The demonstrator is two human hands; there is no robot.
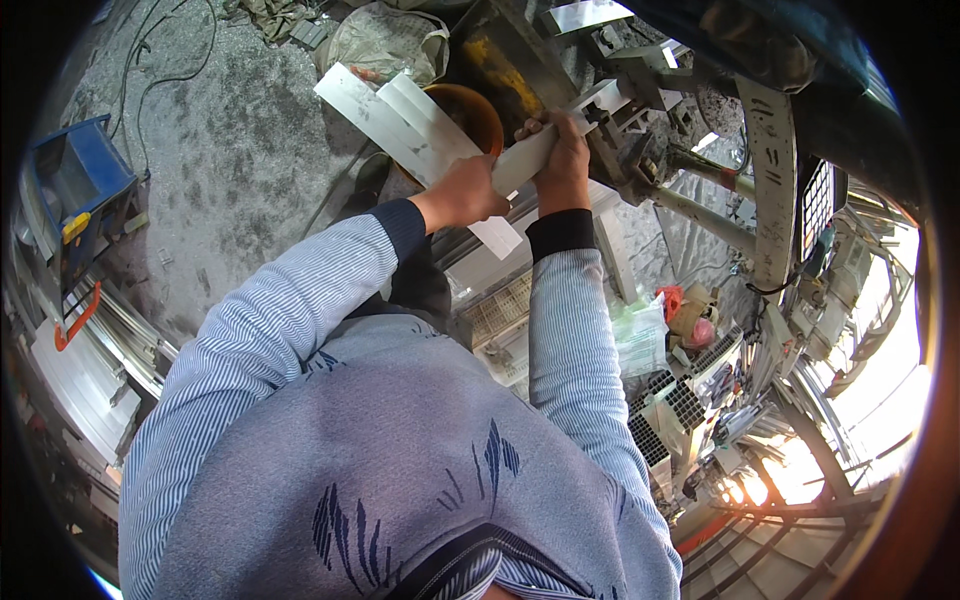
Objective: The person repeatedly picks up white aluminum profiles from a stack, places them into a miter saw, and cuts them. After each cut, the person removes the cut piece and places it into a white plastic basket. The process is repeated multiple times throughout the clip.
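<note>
Left grip (465,190) clasps long, flat, straight-edged, pale strips (388,125).

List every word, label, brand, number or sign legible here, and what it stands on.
No text reads clearly.
Long pale bar, right side: dark marks, too unclear to read.
Flat metal pieces at the left hand: no lettering I can make out.
</note>
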